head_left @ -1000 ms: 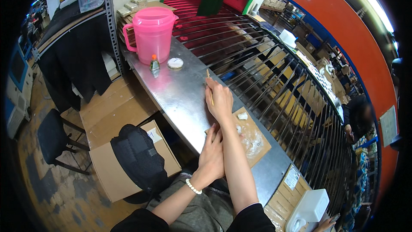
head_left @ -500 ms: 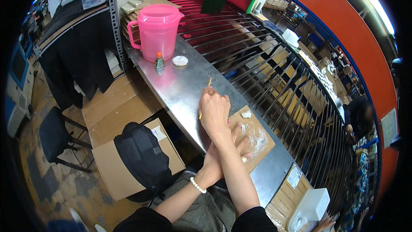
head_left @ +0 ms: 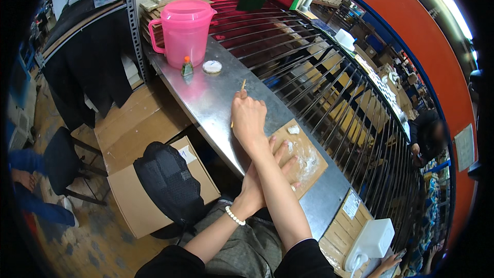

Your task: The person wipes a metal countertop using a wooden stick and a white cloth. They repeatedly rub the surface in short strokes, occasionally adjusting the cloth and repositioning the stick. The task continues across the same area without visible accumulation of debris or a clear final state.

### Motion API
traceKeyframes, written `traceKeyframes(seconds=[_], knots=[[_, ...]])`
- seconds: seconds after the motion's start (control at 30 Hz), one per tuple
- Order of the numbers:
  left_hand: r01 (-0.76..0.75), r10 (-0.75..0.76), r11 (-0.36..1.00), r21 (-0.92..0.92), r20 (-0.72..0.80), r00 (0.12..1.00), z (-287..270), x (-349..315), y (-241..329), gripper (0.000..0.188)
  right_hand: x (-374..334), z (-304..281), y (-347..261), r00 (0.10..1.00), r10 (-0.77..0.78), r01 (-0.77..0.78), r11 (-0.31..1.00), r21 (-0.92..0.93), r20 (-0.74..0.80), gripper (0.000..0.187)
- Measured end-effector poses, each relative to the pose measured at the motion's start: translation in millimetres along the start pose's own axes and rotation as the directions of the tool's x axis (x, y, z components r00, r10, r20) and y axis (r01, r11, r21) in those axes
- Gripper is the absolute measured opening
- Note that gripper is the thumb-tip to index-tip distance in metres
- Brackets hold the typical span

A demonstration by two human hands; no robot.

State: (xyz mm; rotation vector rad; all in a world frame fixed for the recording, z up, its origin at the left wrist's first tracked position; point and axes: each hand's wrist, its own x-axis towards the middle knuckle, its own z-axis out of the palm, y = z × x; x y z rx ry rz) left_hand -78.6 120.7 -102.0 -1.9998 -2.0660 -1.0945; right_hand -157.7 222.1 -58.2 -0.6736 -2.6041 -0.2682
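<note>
My right hand point(head_left: 249, 119) is closed around a thin wooden stick point(head_left: 243, 85), whose two ends poke out of the fist above the metal bench. My right forearm crosses over my left hand point(head_left: 250, 191), which has a white bead bracelet at its wrist. The left fingers lie spread on a brown cardboard piece point(head_left: 323, 167); part of that hand is hidden under the forearm. On the cardboard are a white lump point(head_left: 293, 129) and a smear of white paste point(head_left: 309, 166), right of the left fingertips.
A pink lidded pitcher point(head_left: 186, 33), a small orange-capped bottle point(head_left: 187, 67) and a round white-topped lid point(head_left: 212, 66) stand along the metal bench point(head_left: 206, 100). Metal bars point(head_left: 329, 108) run behind it. A white plastic jug point(head_left: 371, 239) lies lower right, near another person's hand point(head_left: 390, 262).
My view has shifted slightly. My right hand keeps hold of the stick, and my left hand stays on the cardboard. A person's legs have come into view at the far left.
</note>
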Motion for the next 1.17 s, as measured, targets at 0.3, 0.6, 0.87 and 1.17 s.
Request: traceKeyframes(seconds=[0.3,0.6,0.87,1.17], knots=[[0.026,-0.028,0.999,0.042,0.052,0.998,-7.8,5.1,5.9,0.068,11.6,9.7,9.1,0.998,0.004,0.008,0.982,0.188,-0.063,0.025],[0.040,-0.041,0.999,0.031,0.029,0.999,-7.6,3.1,4.6,0.066,17.2,2.8,-6.0,0.999,-0.002,-0.002,0.994,0.112,0.032,0.024],[0.052,-0.052,0.998,0.031,0.002,0.999,-4.8,7.0,6.6,0.064,17.0,15.0,-5.7,1.000,0.001,0.000,0.997,0.079,-0.021,0.018],[0.190,-0.182,0.946,-0.261,0.053,0.982,-11.8,-14.8,-0.5,0.061,15.4,15.8,-12.9,0.999,0.016,-0.021,0.986,0.164,0.029,0.020]])
